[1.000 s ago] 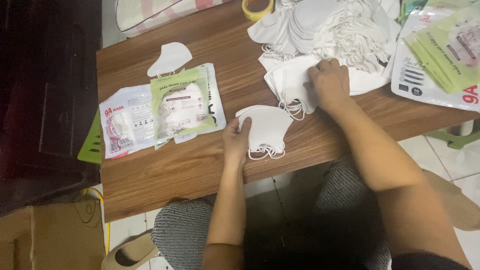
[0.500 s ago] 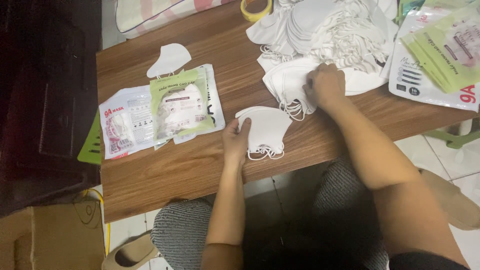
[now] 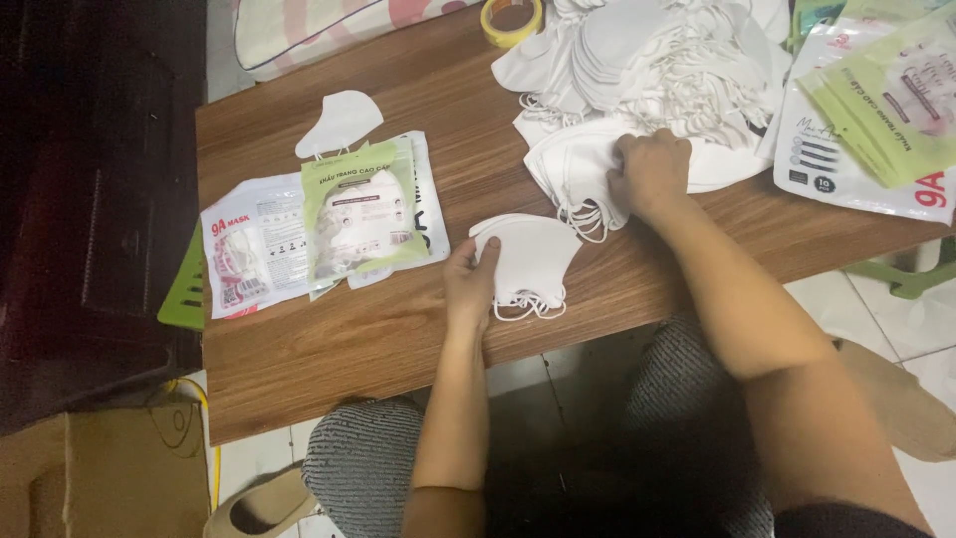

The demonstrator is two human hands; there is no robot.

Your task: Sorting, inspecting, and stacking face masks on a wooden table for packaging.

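My left hand (image 3: 468,284) pinches the left edge of a small stack of folded white face masks (image 3: 533,261) lying near the front edge of the wooden table (image 3: 329,349). My right hand (image 3: 652,174) rests with curled fingers on a second stack of white masks (image 3: 578,174) just behind, gripping its top. A big loose heap of white masks with ear loops (image 3: 657,60) fills the back of the table.
Filled mask packets, green and white (image 3: 349,214), lie at the left with one single mask (image 3: 339,125) behind them. More packets (image 3: 876,110) are stacked at the right. A yellow tape roll (image 3: 511,18) sits at the back edge. A slipper (image 3: 259,503) lies on the floor.
Both hands stay almost where they were. My right hand has shifted slightly on the rear stack of masks.
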